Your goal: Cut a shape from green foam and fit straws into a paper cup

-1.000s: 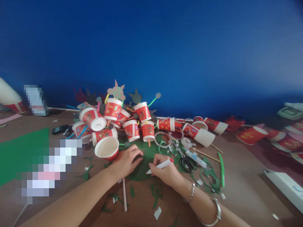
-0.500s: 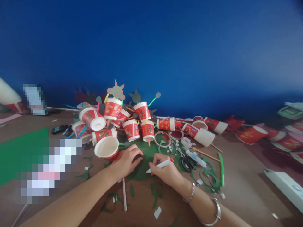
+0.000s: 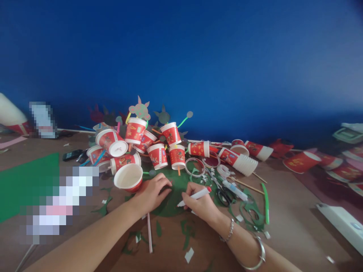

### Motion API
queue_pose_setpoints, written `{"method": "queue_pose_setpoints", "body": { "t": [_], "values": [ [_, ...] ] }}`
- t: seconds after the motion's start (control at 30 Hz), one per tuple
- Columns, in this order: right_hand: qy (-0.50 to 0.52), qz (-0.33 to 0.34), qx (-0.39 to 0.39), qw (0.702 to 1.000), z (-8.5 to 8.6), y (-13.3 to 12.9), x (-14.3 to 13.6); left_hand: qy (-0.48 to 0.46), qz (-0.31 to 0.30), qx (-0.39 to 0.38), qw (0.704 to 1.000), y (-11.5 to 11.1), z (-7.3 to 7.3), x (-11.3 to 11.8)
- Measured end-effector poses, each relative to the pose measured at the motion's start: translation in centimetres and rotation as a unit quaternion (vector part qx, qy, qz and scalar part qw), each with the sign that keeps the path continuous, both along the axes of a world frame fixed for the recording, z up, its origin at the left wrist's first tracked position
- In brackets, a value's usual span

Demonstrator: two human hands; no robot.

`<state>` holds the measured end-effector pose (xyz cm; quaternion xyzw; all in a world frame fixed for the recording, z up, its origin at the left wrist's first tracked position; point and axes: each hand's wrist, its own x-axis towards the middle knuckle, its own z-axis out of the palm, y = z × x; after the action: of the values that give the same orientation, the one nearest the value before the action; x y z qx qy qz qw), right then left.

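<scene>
I see right hand (image 3: 200, 206) gripping white marker (image 3: 198, 194) (red end up) over green sheet (image 3: 178, 183), just below frame centre; left hand (image 3: 151, 192) open at sheet's left, fingers bent.

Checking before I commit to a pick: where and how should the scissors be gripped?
Probably by the black handles, coming down from the person's side: the scissors lie with handles nearest, blades pointing away. A tube lies to their right, the right hand to their left.
</scene>
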<state>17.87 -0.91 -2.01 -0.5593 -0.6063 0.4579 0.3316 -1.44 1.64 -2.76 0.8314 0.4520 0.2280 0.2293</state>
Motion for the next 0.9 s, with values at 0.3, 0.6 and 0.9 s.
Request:
{"method": "queue_pose_setpoints", "body": {
  "t": [0.3,0.6,0.9],
  "values": [
    [-0.062,0.021,0.031,0.997,-0.19,-0.18,0.01,-0.001,0.001,-0.007,1.000,-0.01,0.12,0.01],
    [-0.106,0.025,0.047,0.993,0.16,-0.20,-0.20,0.006,0.003,-0.010,1.000,-0.02,0.17,0.00],
    [-0.105,0.027,0.041,0.993,-0.07,-0.24,-0.06,-0.001,-0.001,0.004,1.000,0.05,-0.19,-0.08]
  ]
}}
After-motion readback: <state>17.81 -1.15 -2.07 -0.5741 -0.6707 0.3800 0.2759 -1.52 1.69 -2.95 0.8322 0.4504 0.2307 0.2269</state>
